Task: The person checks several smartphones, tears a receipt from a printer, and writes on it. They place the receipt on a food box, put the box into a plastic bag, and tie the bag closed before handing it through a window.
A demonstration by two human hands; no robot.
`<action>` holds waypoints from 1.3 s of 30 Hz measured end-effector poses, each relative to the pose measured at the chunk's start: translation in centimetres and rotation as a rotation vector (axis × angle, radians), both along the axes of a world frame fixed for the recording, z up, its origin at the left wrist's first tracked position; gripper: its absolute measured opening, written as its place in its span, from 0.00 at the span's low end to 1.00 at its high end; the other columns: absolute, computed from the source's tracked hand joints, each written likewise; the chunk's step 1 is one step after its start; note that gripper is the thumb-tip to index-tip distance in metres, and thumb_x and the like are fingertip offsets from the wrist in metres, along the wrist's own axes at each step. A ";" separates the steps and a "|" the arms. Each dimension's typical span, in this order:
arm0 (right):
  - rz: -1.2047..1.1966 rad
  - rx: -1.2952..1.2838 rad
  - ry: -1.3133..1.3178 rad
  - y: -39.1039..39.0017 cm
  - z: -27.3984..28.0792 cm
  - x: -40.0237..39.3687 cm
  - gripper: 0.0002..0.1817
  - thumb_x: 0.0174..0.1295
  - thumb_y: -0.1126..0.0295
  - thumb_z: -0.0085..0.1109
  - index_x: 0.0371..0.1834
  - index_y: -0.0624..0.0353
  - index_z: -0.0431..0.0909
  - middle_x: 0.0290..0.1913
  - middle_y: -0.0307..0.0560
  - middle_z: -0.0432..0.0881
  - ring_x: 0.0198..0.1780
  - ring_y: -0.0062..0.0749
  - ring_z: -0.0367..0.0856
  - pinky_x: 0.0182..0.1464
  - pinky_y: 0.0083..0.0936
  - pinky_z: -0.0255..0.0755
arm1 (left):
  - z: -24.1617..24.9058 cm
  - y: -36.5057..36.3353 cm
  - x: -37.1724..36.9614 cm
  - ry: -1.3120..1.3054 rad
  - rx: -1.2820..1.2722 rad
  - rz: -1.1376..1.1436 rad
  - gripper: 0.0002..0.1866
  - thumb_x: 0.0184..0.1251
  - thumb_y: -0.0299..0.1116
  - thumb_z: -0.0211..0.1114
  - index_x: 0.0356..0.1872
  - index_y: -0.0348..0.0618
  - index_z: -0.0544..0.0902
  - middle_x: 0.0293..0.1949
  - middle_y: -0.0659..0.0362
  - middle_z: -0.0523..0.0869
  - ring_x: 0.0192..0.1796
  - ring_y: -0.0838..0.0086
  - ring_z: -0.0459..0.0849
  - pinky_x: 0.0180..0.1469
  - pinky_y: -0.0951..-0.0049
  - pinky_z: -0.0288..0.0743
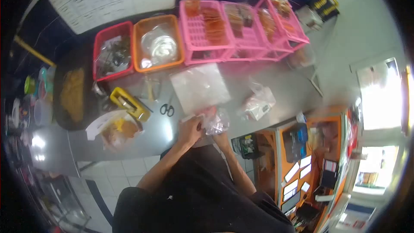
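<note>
Along the far edge of the steel tabletop (276, 82) stand five baskets in a row: one red basket (113, 51), one orange basket (158, 43) and three pink baskets (207, 32), packed side by side with no gap between them. At the left end a dark tray (73, 92) takes up the corner, and near it lie one yellow tool (129, 103) and one pair of scissors (167, 110). Bare steel lies between the scissors and the near edge.

One flat clear plastic sheet (200, 87) rests in the middle, just beyond the hands. At the near edge the left hand (190, 130) is curled shut on a small plastic bag (213, 121) with something reddish inside; the right hand (221, 136) sits under the same bag, mostly hidden, so its grip cannot be told. The bag is at the tabletop's front edge, roughly centred.

To the right lies one more filled white bag (258, 103), apart from the hands, with open steel around it up to the right end.
</note>
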State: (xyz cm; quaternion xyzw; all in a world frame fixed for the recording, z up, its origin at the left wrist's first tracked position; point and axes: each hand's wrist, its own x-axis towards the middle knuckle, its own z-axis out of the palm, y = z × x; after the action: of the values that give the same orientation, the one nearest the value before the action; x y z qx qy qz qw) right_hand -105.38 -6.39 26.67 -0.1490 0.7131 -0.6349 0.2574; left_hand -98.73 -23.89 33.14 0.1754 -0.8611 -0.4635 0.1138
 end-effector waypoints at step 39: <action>-0.407 0.003 0.032 -5.3 1.9 1.7 0.10 0.60 0.74 0.68 0.42 0.68 0.85 0.37 0.45 0.88 0.40 0.25 0.84 0.46 0.22 0.78 | -0.9 0.0 0.0 -0.185 0.305 0.194 0.14 0.62 0.38 0.72 0.35 0.34 0.88 0.28 0.54 0.90 0.31 0.71 0.88 0.40 0.71 0.80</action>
State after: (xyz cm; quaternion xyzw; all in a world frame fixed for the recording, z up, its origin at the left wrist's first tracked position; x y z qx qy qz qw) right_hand -103.66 -11.67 28.53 -0.0113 0.7334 -0.6703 0.1126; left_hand -98.74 -23.86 32.29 0.3144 -0.7669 -0.5572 0.0504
